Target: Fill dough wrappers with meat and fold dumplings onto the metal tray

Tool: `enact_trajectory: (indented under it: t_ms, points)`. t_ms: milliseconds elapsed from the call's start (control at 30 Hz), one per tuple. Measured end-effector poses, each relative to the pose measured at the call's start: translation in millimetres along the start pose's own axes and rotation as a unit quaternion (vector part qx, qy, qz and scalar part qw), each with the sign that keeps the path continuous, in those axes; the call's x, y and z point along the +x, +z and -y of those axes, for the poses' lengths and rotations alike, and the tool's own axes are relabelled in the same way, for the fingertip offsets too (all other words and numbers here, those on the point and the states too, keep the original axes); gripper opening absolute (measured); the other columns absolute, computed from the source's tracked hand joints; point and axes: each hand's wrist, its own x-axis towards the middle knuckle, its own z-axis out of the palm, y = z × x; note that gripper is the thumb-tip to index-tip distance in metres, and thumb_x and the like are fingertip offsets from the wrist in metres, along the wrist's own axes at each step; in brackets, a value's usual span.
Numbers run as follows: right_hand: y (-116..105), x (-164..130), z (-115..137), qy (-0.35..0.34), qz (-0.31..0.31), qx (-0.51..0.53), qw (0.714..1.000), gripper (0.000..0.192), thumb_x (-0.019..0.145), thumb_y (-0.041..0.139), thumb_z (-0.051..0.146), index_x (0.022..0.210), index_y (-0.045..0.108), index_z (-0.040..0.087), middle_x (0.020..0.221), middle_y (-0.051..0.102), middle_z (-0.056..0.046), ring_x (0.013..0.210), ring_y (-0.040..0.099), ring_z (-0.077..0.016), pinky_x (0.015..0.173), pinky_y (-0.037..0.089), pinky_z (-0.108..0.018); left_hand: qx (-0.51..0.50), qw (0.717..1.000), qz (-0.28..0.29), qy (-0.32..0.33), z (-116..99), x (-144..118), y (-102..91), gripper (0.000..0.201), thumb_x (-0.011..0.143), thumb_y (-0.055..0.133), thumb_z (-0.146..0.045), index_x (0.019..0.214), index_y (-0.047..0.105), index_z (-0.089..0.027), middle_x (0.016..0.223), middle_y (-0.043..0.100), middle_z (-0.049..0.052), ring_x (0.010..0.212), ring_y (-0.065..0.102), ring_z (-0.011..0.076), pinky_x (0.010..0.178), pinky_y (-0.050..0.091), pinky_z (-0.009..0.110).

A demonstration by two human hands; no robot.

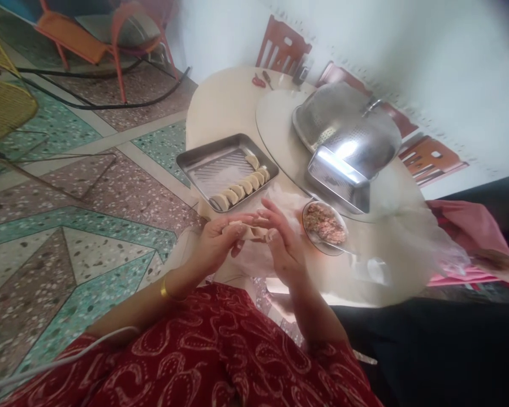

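In front of my body, above the table's near edge, I hold a partly folded dumpling [258, 233] of pale dough between both hands. My left hand [214, 244] pinches its left side between thumb and fingers. At the right side, my right hand [286, 251] has its thumb against the dough, its fingers stretched forward. The fingers partly cover the dumpling. Just beyond my hands, a metal tray [203, 161] bears several folded dumplings [237, 192] along its near and right sides. To the right of my right hand stands a bowl [320, 249] of minced meat filling [324, 221].
On the round table [220, 99] a large metal colander [343, 118] and a smaller metal tray [339, 181] stand at the back right. Red-handled scissors [258, 81] lie far back. Another person's hand [492, 264] is at a plastic bag [447, 251]. A rocking chair [78, 37] stands left.
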Motion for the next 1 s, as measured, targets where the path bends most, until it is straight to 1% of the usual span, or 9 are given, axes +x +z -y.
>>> enact_trajectory:
  t_ms: [67,167,267,400,467,567,633,767,1000]
  points:
    - [-7,0,1,-0.01,-0.026,-0.041,0.999,0.024,0.097,0.051,0.033,0.116,0.065,0.029,0.131,0.063,-0.007,0.129,0.055,-0.0216,0.1,0.055,-0.041,-0.009,1.0,0.008,-0.002,3,0,-0.8,0.027,0.079,0.073,-0.041,0.093,0.077,-0.019,0.081,0.073,0.004,0.045,0.05,0.006,0.04,0.04,0.019]
    - [-16,0,1,-0.016,-0.028,-0.082,0.996,0.014,0.091,0.06,0.027,0.102,0.069,0.026,0.119,0.067,-0.007,0.11,0.065,-0.0194,0.085,0.06,-0.034,0.036,0.999,0.031,0.016,3,-2,-3.6,0.024,0.081,0.072,-0.038,0.095,0.078,-0.02,0.096,0.075,0.007,0.047,0.053,0.0063,0.042,0.045,0.021]
    - [-20,0,0,-0.022,-0.015,-0.11,0.994,0.01,0.086,0.065,0.023,0.094,0.071,0.025,0.111,0.069,-0.006,0.103,0.067,-0.0186,0.089,0.059,-0.036,0.087,0.995,0.038,0.035,-1,-4,-4.3,0.022,0.082,0.071,-0.037,0.094,0.079,-0.02,0.104,0.075,0.008,0.047,0.054,0.0061,0.043,0.047,0.022]
    - [-21,-1,-1,-0.023,0.004,-0.134,0.991,0.008,0.085,0.066,0.022,0.091,0.072,0.024,0.107,0.071,-0.006,0.1,0.069,-0.0179,0.09,0.058,-0.035,0.137,0.989,0.044,0.042,-6,-5,-2.3,0.021,0.084,0.068,-0.032,0.098,0.077,-0.019,0.08,0.073,0.002,0.045,0.053,0.0061,0.045,0.047,0.021]
    - [-20,0,-3,-0.02,0.006,-0.139,0.99,0.007,0.085,0.065,0.022,0.086,0.072,0.023,0.104,0.071,-0.007,0.096,0.069,-0.018,0.087,0.058,-0.034,0.14,0.989,0.043,0.035,-5,-5,-1.4,0.022,0.084,0.067,-0.032,0.1,0.075,-0.018,0.075,0.071,0.002,0.046,0.053,0.0065,0.045,0.047,0.02]
    - [-19,1,-5,-0.003,-0.004,-0.138,0.99,0.009,0.085,0.064,0.022,0.081,0.071,0.022,0.1,0.071,-0.007,0.093,0.07,-0.018,0.084,0.058,-0.034,0.108,0.993,0.036,0.027,-2,-6,-0.8,0.025,0.081,0.07,-0.032,0.101,0.067,-0.017,0.089,0.073,0.005,0.051,0.057,0.0077,0.046,0.049,0.02]
    - [-17,2,-5,0.012,-0.007,-0.131,0.991,0.009,0.084,0.063,0.021,0.079,0.07,0.022,0.099,0.071,-0.006,0.092,0.069,-0.0174,0.082,0.058,-0.033,0.094,0.994,0.038,0.031,-1,-7,-0.9,0.023,0.079,0.071,-0.031,0.095,0.062,-0.018,0.098,0.072,0.007,0.053,0.058,0.0075,0.046,0.05,0.02]
    - [-15,5,-7,0.039,-0.005,-0.105,0.994,0.009,0.082,0.06,0.018,0.077,0.066,0.022,0.097,0.069,-0.005,0.093,0.067,-0.017,0.079,0.056,-0.031,0.129,0.989,0.066,0.036,-1,-7,-1.4,0.013,0.082,0.067,-0.027,0.085,0.06,-0.017,0.105,0.068,0.007,0.051,0.055,0.0047,0.045,0.048,0.019]
    - [-10,7,-7,0.042,0.025,-0.107,0.993,0.011,0.084,0.056,0.018,0.078,0.065,0.021,0.1,0.067,-0.005,0.094,0.066,-0.0173,0.086,0.055,-0.034,0.182,0.978,0.079,0.062,-4,-5,0.3,0.013,0.082,0.066,-0.028,0.085,0.061,-0.017,0.093,0.065,0.006,0.061,0.057,0.0088,0.047,0.049,0.018]
